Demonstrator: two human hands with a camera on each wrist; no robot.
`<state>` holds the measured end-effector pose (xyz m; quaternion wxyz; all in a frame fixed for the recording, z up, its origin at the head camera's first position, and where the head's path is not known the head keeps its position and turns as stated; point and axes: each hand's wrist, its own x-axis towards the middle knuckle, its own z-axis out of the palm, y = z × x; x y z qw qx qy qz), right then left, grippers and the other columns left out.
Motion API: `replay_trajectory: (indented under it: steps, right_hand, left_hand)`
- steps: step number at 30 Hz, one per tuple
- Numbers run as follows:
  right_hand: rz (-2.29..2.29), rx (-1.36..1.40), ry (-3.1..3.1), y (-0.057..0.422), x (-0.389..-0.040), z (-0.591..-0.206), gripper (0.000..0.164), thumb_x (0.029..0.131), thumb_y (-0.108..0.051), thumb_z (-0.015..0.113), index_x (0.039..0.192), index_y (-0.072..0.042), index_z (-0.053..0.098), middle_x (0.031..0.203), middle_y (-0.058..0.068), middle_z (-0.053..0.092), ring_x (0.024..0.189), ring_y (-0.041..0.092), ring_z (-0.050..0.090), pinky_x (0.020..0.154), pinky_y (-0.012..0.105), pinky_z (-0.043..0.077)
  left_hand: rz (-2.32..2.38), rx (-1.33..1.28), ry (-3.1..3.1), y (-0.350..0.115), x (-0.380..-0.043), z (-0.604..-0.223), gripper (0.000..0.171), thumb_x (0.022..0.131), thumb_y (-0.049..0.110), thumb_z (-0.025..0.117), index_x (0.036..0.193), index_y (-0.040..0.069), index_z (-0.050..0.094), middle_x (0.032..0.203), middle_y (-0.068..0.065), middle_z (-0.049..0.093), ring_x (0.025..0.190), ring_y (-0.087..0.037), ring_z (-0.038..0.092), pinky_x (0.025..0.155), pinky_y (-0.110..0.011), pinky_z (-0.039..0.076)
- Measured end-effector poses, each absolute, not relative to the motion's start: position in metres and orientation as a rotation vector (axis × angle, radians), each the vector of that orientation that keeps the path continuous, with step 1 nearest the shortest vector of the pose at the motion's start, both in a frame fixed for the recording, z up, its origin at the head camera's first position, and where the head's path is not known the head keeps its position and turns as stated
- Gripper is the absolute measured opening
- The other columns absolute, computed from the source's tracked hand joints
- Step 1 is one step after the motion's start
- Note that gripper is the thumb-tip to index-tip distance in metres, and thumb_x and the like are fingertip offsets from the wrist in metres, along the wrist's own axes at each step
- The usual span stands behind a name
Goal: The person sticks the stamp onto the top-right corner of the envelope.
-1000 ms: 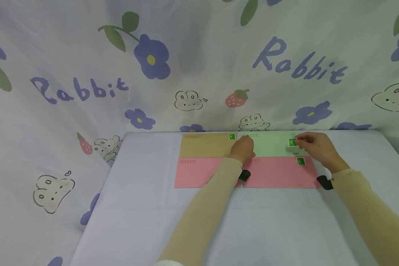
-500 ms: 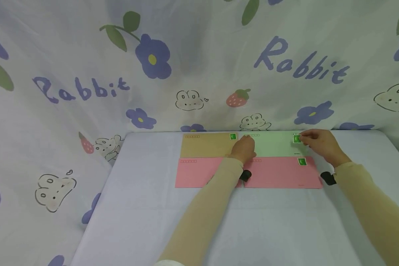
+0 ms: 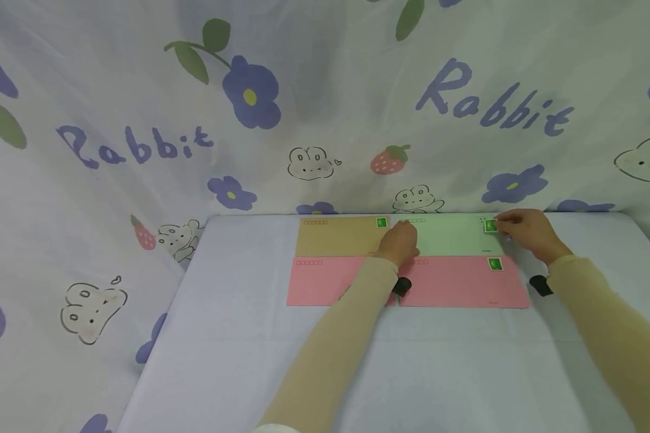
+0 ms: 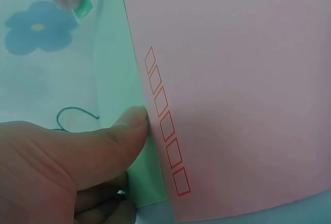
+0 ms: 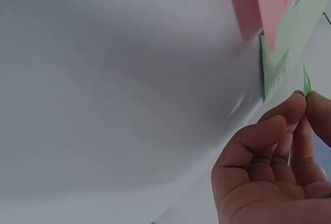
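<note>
My right hand (image 3: 531, 233) pinches a small green stamp (image 3: 490, 225) between thumb and fingertip, over the upper right corner of the light green envelope (image 3: 449, 237). From the right wrist, the stamp (image 5: 306, 81) shows nearly edge-on and looks tilted up, apart from the paper. Resting on the left end of that envelope is my left hand (image 3: 399, 243). Its thumb (image 4: 121, 136) lies straight across the green paper, with the tip at the edge of the right pink envelope (image 4: 248, 89); the other fingers are partly hidden beneath.
A tan envelope (image 3: 338, 237) lies at back left with a green stamp (image 3: 381, 222) on its corner. Below it is another pink envelope (image 3: 319, 281), partly covered by my left sleeve. The right pink envelope bears a stamp (image 3: 495, 264). A printed curtain (image 3: 325, 90) hangs behind the white table (image 3: 227, 361).
My right hand has moved right and slightly back with the stamp, from inside the green envelope to its upper right corner. My left hand stays in place.
</note>
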<state>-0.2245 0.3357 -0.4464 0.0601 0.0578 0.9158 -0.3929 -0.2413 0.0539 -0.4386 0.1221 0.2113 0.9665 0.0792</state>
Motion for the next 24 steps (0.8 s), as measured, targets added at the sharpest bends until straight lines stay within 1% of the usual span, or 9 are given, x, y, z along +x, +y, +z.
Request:
replay_trajectory:
  steps: [5, 9, 13, 19, 24]
  right_hand:
    - [-1.18, 0.187, 2.755, 0.336, -0.231, -0.446, 0.049, 0.103, -0.03, 0.056, 0.131, 0.011, 0.056, 0.113, 0.024, 0.063, 0.092, 0.023, 0.057, 0.066, 0.023, 0.048]
    - [-1.182, 0.178, 2.746, 0.334, -0.234, -0.446, 0.047, 0.104, -0.027, 0.055, 0.13, 0.011, 0.056, 0.112, 0.025, 0.063, 0.092, 0.024, 0.057, 0.066, 0.024, 0.048]
    - [-1.166, 0.153, 2.736, 0.334, -0.236, -0.443, 0.049, 0.105, -0.029, 0.052, 0.132, 0.012, 0.055, 0.113, 0.025, 0.063, 0.094, 0.024, 0.057, 0.068, 0.024, 0.048]
    - [-1.178, 0.129, 2.698, 0.334, -0.242, -0.442, 0.05, 0.105, -0.03, 0.052, 0.134, 0.012, 0.053, 0.116, 0.026, 0.062, 0.092, 0.019, 0.058, 0.071, 0.025, 0.05]
    - [-1.178, 0.138, 2.685, 0.337, -0.247, -0.446, 0.051, 0.105, -0.03, 0.052, 0.134, 0.012, 0.053, 0.119, 0.026, 0.061, 0.092, 0.015, 0.058, 0.072, 0.024, 0.05]
  left_hand:
    - [0.241, 0.599, 2.821, 0.054, -0.241, -0.438, 0.03, 0.095, 0.025, 0.072, 0.119, 0.007, 0.071, 0.151, -0.009, 0.05, 0.139, -0.018, 0.046, 0.108, -0.024, 0.043]
    - [0.232, 0.615, 2.829, 0.054, -0.241, -0.439, 0.031, 0.094, 0.025, 0.072, 0.12, 0.007, 0.071, 0.15, -0.009, 0.051, 0.139, -0.018, 0.047, 0.108, -0.025, 0.043]
    - [0.231, 0.621, 2.831, 0.053, -0.241, -0.439, 0.029, 0.095, 0.025, 0.072, 0.118, 0.008, 0.072, 0.151, -0.009, 0.05, 0.141, -0.018, 0.044, 0.109, -0.023, 0.042]
    - [0.25, 0.596, 2.816, 0.053, -0.241, -0.438, 0.03, 0.095, 0.024, 0.071, 0.121, 0.008, 0.07, 0.153, -0.008, 0.048, 0.143, -0.017, 0.041, 0.109, -0.023, 0.041]
    - [0.248, 0.594, 2.817, 0.054, -0.24, -0.438, 0.028, 0.095, 0.024, 0.072, 0.118, 0.008, 0.072, 0.152, -0.008, 0.048, 0.142, -0.016, 0.042, 0.108, -0.022, 0.042]
